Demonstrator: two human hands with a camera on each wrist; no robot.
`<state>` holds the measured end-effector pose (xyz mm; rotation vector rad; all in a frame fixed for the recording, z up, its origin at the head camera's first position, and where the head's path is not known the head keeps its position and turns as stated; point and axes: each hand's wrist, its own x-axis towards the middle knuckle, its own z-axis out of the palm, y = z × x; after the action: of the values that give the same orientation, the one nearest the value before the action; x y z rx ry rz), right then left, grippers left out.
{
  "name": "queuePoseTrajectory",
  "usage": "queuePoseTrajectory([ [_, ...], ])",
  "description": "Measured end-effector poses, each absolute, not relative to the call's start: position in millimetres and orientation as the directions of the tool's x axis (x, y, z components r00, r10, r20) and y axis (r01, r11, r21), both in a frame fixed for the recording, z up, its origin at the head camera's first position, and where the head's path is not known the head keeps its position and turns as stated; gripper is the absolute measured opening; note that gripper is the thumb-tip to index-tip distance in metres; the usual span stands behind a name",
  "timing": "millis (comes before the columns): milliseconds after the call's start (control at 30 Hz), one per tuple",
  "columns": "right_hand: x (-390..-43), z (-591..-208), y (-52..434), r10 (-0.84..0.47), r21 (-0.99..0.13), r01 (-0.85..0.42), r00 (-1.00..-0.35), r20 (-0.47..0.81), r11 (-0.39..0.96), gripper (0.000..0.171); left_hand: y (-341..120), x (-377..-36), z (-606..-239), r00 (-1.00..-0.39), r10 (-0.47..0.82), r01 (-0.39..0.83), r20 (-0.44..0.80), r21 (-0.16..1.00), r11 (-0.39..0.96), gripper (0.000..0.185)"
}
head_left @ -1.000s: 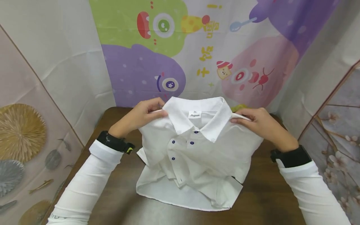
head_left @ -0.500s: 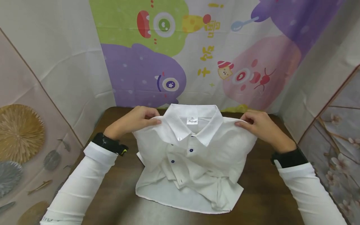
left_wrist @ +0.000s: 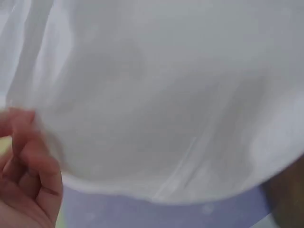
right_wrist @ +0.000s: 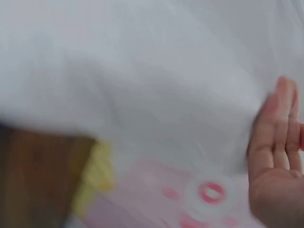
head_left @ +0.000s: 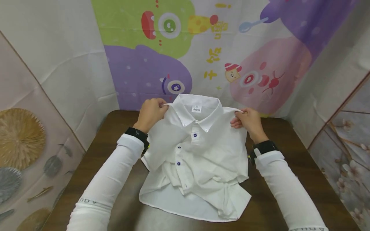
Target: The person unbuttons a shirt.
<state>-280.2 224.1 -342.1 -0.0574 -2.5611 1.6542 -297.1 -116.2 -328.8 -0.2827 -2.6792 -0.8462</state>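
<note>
A white short-sleeved button shirt (head_left: 214, 154) with dark blue buttons is held up by its shoulders, its lower part crumpled on the table. My left hand (head_left: 152, 112) pinches the shoulder beside the collar (head_left: 185, 110) on the left. On the other side my right hand (head_left: 249, 122) pinches the opposite shoulder between thumb and fingers. The left wrist view shows curled fingers at the edge of the cloth (left_wrist: 142, 104). In the right wrist view the fingers (right_wrist: 280, 137) lie along the blurred fabric. A size label (head_left: 196, 109) shows inside the neck.
The brown wooden table (head_left: 292, 179) carries the shirt. A cartoon-printed curtain (head_left: 150, 73) hangs behind its back edge. Pale curtains flank both sides, the left one with gold round motifs (head_left: 21, 139), the right one with printed blossoms (head_left: 354, 170).
Both hands have come closer together and risen, lifting the collar and shoulders. Before that, the collar had dipped lower and the shoulders were spread wider. The hem has barely moved.
</note>
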Motion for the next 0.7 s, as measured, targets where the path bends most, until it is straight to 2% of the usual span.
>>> queuePoseTrajectory([
  [100, -296.2, -356.1, 216.1, 0.012, -0.967, 0.042, -0.999, -0.04, 0.253, 0.053, -108.4, -311.0, -343.3, -0.963, 0.015, 0.198, 0.271, 0.664, 0.721, 0.036],
  [233, -303.8, -377.3, 209.5, -0.156, -0.928, 0.071, -0.978, -0.136, 0.365, 0.089, -103.7, -322.0, -370.4, -0.987, 0.099, 0.16, 0.126, 0.737, 0.657, 0.067],
  [300, -301.4, -387.3, 207.7, -0.212, -0.881, 0.043, -0.964, -0.161, 0.472, 0.096, -104.5, -321.0, -382.9, -0.986, 0.152, 0.155, 0.072, 0.742, 0.652, 0.074],
  [367, -290.8, -388.3, 205.1, -0.235, -0.851, 0.009, -0.96, -0.155, 0.525, 0.096, -107.6, -317.0, -393.2, -0.982, 0.178, 0.166, 0.06, 0.725, 0.668, 0.074],
  [500, -277.8, -401.2, 214.5, -0.23, -0.851, -0.022, -0.966, -0.117, 0.525, 0.09, -121.3, -304.6, -406.4, -0.985, 0.171, 0.117, -0.013, 0.68, 0.724, 0.067],
  [600, -271.0, -416.9, 226.4, -0.15, -0.863, -0.014, -0.986, -0.072, 0.504, 0.08, -135.0, -292.8, -415.3, -0.992, 0.114, 0.048, -0.06, 0.645, 0.763, 0.061],
  [700, -254.4, -424.2, 232.9, -0.03, -0.874, 0.0, -0.999, -0.016, 0.486, 0.061, -150.0, -275.6, -425.8, -0.999, 0.024, -0.007, -0.04, 0.64, 0.768, 0.053],
])
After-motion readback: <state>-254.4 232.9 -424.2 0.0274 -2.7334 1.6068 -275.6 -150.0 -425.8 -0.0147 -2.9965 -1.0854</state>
